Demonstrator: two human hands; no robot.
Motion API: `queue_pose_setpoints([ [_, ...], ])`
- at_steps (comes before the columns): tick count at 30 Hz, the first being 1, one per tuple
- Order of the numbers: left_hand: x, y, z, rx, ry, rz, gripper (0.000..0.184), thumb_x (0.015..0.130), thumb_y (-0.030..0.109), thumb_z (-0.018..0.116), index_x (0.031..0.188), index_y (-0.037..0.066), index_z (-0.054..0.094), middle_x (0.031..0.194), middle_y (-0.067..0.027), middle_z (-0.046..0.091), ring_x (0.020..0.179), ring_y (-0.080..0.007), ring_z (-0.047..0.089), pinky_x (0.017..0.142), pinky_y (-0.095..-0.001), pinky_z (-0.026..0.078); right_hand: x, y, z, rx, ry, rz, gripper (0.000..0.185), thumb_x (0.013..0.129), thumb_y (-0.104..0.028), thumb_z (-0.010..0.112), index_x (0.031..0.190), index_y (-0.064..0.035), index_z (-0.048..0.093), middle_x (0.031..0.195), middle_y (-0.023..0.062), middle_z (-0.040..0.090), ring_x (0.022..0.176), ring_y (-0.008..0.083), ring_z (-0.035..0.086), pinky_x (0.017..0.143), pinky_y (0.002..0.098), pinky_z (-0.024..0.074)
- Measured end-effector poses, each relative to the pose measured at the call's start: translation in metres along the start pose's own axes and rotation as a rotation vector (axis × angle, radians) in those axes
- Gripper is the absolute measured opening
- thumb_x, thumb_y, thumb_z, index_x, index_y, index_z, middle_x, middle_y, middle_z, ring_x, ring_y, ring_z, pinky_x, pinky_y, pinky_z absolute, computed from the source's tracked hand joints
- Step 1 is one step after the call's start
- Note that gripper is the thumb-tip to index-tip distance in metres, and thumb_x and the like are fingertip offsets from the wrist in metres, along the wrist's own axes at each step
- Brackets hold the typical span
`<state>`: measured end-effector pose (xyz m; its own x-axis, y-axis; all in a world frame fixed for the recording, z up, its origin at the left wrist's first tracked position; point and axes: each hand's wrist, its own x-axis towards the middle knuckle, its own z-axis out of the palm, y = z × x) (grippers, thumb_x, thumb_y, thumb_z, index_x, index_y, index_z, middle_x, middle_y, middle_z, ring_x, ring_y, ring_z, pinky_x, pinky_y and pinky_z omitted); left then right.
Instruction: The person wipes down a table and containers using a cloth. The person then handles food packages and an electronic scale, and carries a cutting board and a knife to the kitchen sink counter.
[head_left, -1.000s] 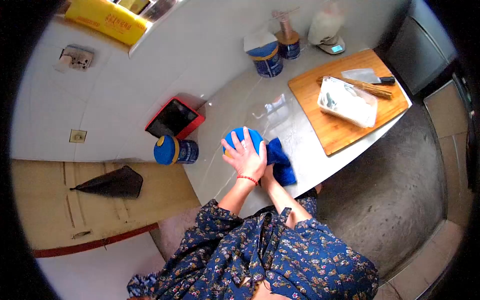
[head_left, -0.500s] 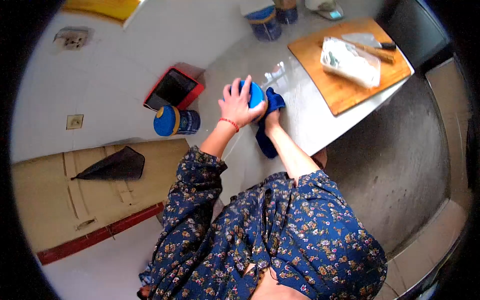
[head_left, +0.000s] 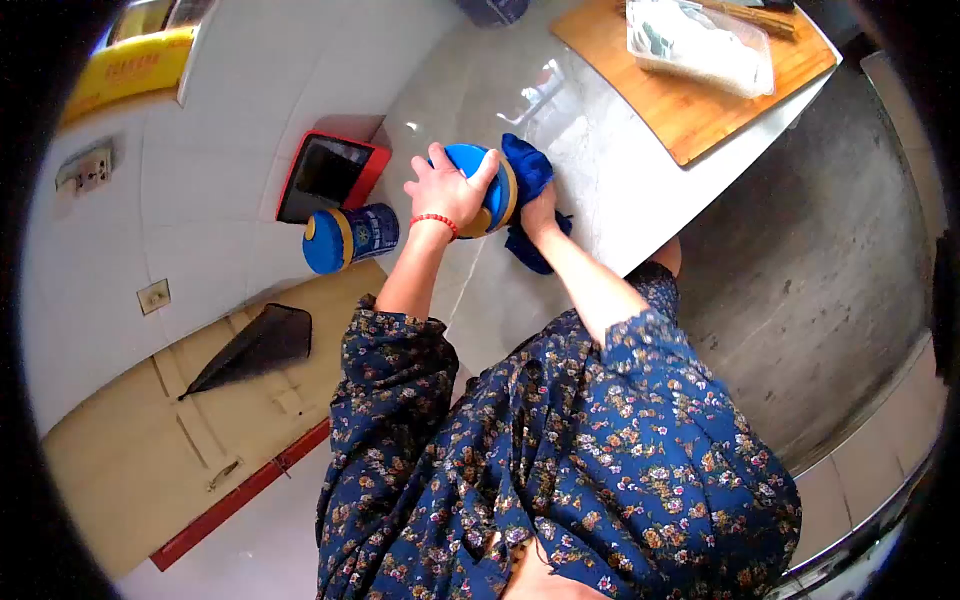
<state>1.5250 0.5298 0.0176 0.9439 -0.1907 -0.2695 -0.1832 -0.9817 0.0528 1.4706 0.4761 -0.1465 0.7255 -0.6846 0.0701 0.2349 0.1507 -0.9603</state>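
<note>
Head view: gripped blue-lidded container from above with spread left hand, over table, left of cutting board. Held blue cloth against its side with right hand. Judged steady lid hold and snug cloth contact best for even pressure.

The right hand is partly hidden by the blue cloth (the cutting board is cropped above).

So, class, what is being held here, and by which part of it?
The blue canister, by its lid end, under the left hand; the blue cloth, bunched near its middle in the right hand, against the canister's side.
</note>
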Motion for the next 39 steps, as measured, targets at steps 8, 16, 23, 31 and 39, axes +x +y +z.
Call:
queue_pose_setpoints([
  [8, 0.004, 0.009, -0.005, -0.024, -0.088, -0.148, 0.106, 0.071, 0.079, 0.046, 0.136, -0.004, 0.03, 0.133, -0.0291, 0.035, 0.117, -0.0461, 0.046, 0.099, -0.0498, 0.038, -0.022, -0.019, 0.016, 0.012, 0.226, 0.3, 0.044, 0.099, -0.031, 0.037, 0.13, -0.0015, 0.046, 0.131, 0.0116, 0.049, 0.123, 0.0224, 0.044, 0.104, 0.0351, 0.0326],
  [16, 0.01, -0.007, -0.01, -0.09, -0.171, -0.309, 0.115, 0.069, 0.084, 0.042, 0.13, -0.012, 0.028, 0.125, -0.0333, 0.044, 0.101, -0.0449, 0.058, 0.05, -0.0444, 0.058, 0.001, -0.021, 0.007, 0.278, 0.0, 0.202, 0.041, 0.097, -0.033, 0.041, 0.115, -0.0012, 0.059, 0.121, 0.0118, 0.06, 0.115, 0.0244, 0.054, 0.1, 0.0344, 0.0371],
  [23, 0.01, -0.011, -0.008, -0.202, -0.243, -0.4, 0.116, 0.072, 0.082, 0.041, 0.134, -0.014, 0.019, 0.131, -0.0291, 0.043, 0.108, -0.0456, 0.054, 0.057, -0.0547, 0.056, -0.035, 0.022, 0.042, 0.328, 0.456, 0.685, 0.048, 0.096, -0.04, 0.038, 0.127, -0.0053, 0.05, 0.122, 0.0083, 0.056, 0.112, 0.0198, 0.051, 0.098, 0.0331, 0.0372],
  [31, -0.013, -0.019, -0.011, -0.268, -0.136, -0.434, 0.111, 0.073, 0.08, 0.042, 0.126, -0.016, 0.028, 0.121, -0.0306, 0.051, 0.101, -0.0423, 0.06, 0.058, -0.046, 0.058, -0.039, -0.075, 0.038, 0.977, 0.278, 1.259, 0.058, 0.094, -0.045, 0.024, 0.133, -0.0072, 0.044, 0.137, 0.0111, 0.045, 0.124, 0.0284, 0.044, 0.104, 0.0455, 0.0353],
  [39, -0.02, -0.028, -0.007, -0.168, -0.079, -0.317, 0.106, 0.078, 0.077, 0.04, 0.123, -0.018, 0.033, 0.113, -0.0344, 0.056, 0.108, -0.0402, 0.058, 0.089, -0.0407, 0.048, -0.045, -0.115, 0.027, 1.212, -0.012, 1.268, 0.065, 0.096, -0.051, 0.013, 0.138, -0.0088, 0.038, 0.14, 0.0142, 0.041, 0.128, 0.0328, 0.04, 0.107, 0.0537, 0.0308],
])
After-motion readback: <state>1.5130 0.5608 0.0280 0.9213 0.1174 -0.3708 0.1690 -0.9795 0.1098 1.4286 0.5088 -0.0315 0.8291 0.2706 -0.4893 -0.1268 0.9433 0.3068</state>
